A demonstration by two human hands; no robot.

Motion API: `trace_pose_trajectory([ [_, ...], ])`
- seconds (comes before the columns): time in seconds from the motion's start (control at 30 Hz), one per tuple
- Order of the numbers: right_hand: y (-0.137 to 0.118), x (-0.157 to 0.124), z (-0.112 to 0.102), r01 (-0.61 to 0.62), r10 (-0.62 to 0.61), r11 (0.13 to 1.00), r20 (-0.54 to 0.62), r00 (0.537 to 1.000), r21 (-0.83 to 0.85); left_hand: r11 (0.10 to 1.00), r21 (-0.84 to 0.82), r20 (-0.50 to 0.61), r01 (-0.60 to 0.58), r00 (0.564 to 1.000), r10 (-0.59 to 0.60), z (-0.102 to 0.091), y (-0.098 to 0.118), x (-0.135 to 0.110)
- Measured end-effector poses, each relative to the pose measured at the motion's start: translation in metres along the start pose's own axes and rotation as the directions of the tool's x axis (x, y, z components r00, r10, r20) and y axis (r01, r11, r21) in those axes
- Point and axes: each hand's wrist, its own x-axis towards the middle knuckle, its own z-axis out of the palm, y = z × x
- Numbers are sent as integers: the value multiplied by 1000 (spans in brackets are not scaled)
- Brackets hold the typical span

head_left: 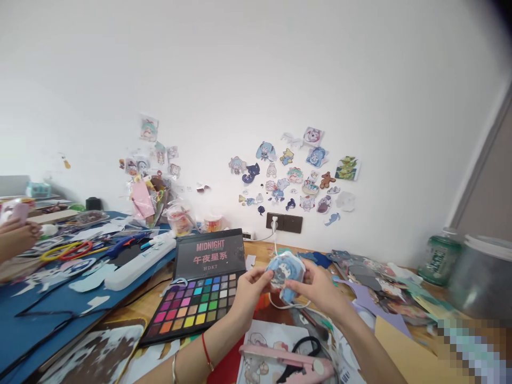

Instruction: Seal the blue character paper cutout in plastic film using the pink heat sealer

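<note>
Between my two hands is a blue-and-white paper character cutout [285, 268] with a shiny surface, held above the desk. My left hand [253, 288] grips its left edge, thumb on the front. My right hand [320, 285] grips the right side, thumb across the lower front; the fingers behind are partly hidden. A white cable [288, 306] loops just below the cutout. Nearer to me, a long pink tool [288, 358] and black-handled scissors [310, 345] rest on a printed sheet [252, 333]. An open colour palette [192, 309] lies left of my left hand.
Another person's hands [20, 232] hold something pinkish at far left. A white power strip [140, 261] lies on the blue mat [24, 320]. Paper scraps [372, 277], a green jar [438, 258] and a clear bin [480, 272] occupy the right. A plug sits in the wall socket [292, 223].
</note>
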Motion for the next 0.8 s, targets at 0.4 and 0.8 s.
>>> trace_pose_trajectory([
  [0.4, 11, 6, -5, 5, 28, 991, -239, 971, 137, 979, -146, -39, 140, 988, -147, 2, -2, -2],
  [0.8, 5, 1, 7, -56, 68, 992, -103, 992, 117, 978, -206, -265, -20, 964, -36, -13, 12, 15],
])
